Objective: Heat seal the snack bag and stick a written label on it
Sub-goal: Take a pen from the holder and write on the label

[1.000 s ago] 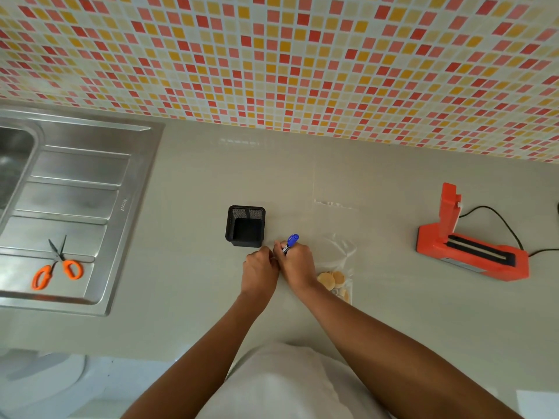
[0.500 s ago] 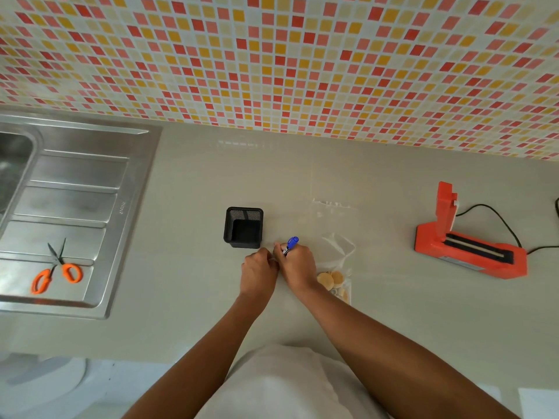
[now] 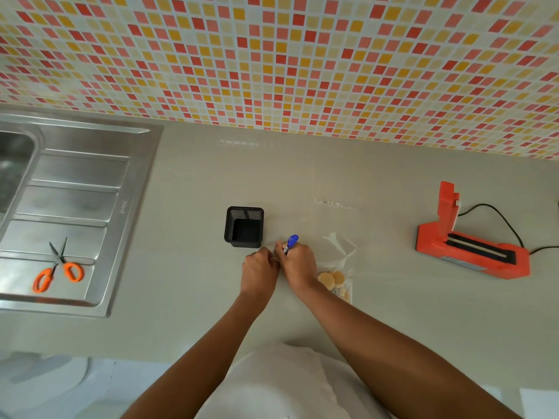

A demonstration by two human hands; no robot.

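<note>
Right hand [image 3: 298, 263] clenched round blue pen [image 3: 291, 241]. Left hand [image 3: 260, 272] touching it, fingers curled – grip contents cannot tell. Snack bag [image 3: 338, 261] flat on counter [image 3: 181, 297], just right of right hand. Black mesh holder [image 3: 244, 226] beyond hands – heat sealer [image 3: 472, 252] well apart, right.

The left hand [image 3: 260, 272] and right hand [image 3: 298, 263] sit close together. Just past the left hand stands a black cup [image 3: 244, 226], very near the knuckles. A blue pen [image 3: 291, 242] pokes out of the right hand's grip. The snack bag [image 3: 337, 267] lies right beside that hand. Farther right, the counter [image 3: 387, 237] is bare up to the orange sealer [image 3: 472, 252]. Left of the left hand, bare counter runs to the sink [image 3: 133, 207].
</note>
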